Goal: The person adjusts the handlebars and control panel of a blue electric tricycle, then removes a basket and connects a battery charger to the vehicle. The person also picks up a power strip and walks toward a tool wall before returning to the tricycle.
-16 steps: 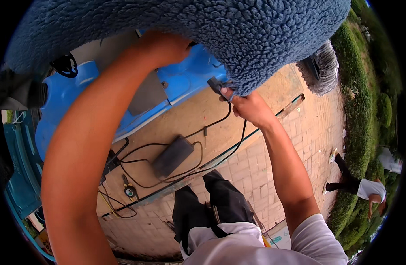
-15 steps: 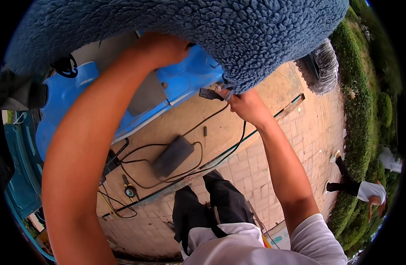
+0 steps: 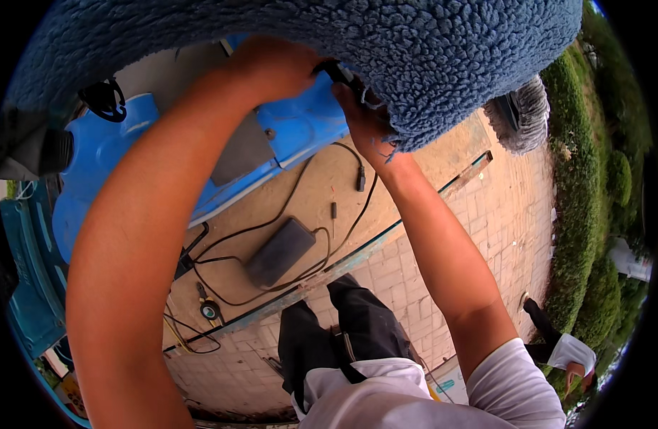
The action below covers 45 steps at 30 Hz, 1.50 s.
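Observation:
My left hand [image 3: 290, 66] is over the blue plastic body [image 3: 300, 100], smeared by motion, its fingertips beside a black part [image 3: 336, 71] under the fleece. My right hand [image 3: 368, 125] reaches up to the same black part from the other side. Its fingers look closed, but blue fleece [image 3: 450, 64] covers much of them, and what they grip cannot be made out. Below the right hand, a black cable plug [image 3: 361, 179] lies loose on the wooden board [image 3: 415, 168]. A dark rectangular power adapter [image 3: 280, 252] rests there with its cable looped around it.
A small dark cylinder [image 3: 334, 210] and a round-faced tool [image 3: 209, 309] lie on the board. A grey fluffy mitt-like cover [image 3: 526, 118] sticks out at the right. Brick paving [image 3: 479, 236] borders the board's edge. Another person [image 3: 568, 354] walks beside the hedge [image 3: 583, 186].
My right hand has let go of the plug, which now lies on the board, and has moved up and left toward my left hand. The left hand has shifted slightly right. The walking person has moved nearer.

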Tool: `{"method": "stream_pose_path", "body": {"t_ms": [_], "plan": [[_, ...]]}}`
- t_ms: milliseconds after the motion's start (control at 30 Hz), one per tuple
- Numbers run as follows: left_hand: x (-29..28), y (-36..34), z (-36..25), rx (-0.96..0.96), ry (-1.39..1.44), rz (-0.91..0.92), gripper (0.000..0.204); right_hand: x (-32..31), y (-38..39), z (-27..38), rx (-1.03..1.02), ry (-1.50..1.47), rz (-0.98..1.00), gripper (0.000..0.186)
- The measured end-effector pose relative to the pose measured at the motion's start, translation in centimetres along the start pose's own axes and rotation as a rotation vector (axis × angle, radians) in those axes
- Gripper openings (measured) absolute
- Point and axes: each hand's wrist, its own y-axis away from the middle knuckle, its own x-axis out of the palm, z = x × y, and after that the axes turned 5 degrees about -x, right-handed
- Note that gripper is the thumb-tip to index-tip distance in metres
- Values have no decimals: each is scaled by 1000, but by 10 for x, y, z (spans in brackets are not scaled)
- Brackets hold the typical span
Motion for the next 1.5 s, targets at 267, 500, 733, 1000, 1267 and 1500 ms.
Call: {"method": "stream_pose_path", "body": {"t_ms": [267,500,733,1000,1267,1500], "plan": [[26,-3,7,43,65,-223,27,15,10,-2,253,7,-44,21],[37,-14,16,44,143,-179,27,18,6,18,139,127,-54,22],[13,-2,6,-3,182,-96,30,29,2,18,297,84,-120,27],[6,-3,1,-26,163,69,30,12,-21,-3,288,-76,237,29],[7,37,5,-147,159,-54,36,-48,44,22,603,-399,-70,24],[92,228,-67,-736,1066,-373,23,-84,251,97,889,-468,667,17]]}}
